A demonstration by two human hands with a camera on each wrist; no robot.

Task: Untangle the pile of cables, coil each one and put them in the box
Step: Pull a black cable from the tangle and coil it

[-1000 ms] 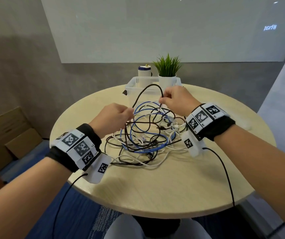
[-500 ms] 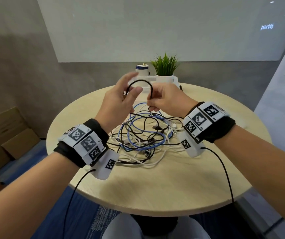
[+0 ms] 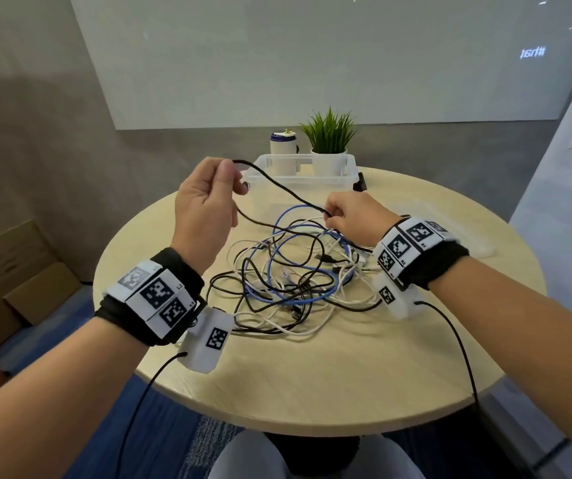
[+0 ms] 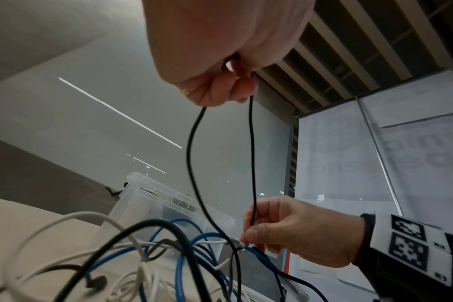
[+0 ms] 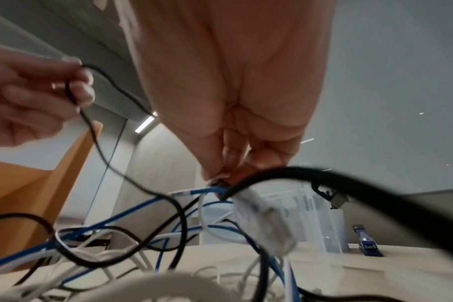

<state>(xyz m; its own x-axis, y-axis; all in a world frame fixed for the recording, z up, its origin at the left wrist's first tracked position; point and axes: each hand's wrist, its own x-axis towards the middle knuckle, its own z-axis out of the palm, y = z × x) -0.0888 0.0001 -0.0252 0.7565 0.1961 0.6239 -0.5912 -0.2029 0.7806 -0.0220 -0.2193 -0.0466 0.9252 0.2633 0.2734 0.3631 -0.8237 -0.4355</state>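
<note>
While the left hand [image 3: 205, 205] is raised above the round tabletop [image 3: 346, 368], it pinches a thin black cable [image 3: 277, 186] between its thumb and fingers. From there, the cable runs down in two strands. One strand goes to the right hand [image 3: 353, 216], which pinches it low, just above the pile of cables [image 3: 291, 281]. The other strand drops into the pile.

The pile lies in the middle of the tabletop. It has black, white and blue cables all mixed up, and I cannot count them one by one. I see one blue cable [image 3: 298, 295] looping in big rings. Behind the pile stands one clear plastic box [image 3: 298, 178]. Behind the box are one green plant [image 3: 329, 133] in a white pot and one white cup [image 3: 283, 146] with a blue band. Two hands are in view, and each wrist wears a black band with black-and-white square tags.

Only the left wrist view shows both black strands hanging from under the left hand's curled fingers [image 4: 220, 90]. Only the right wrist view shows a small blue thing [image 5: 367, 243] lying on the tabletop beside the box, and a clear plug [image 5: 266, 216] on a cable end close to the camera. That view is blurry near the right fingertips [image 5: 215, 173], so I cannot tell if they touch other cables too.
</note>
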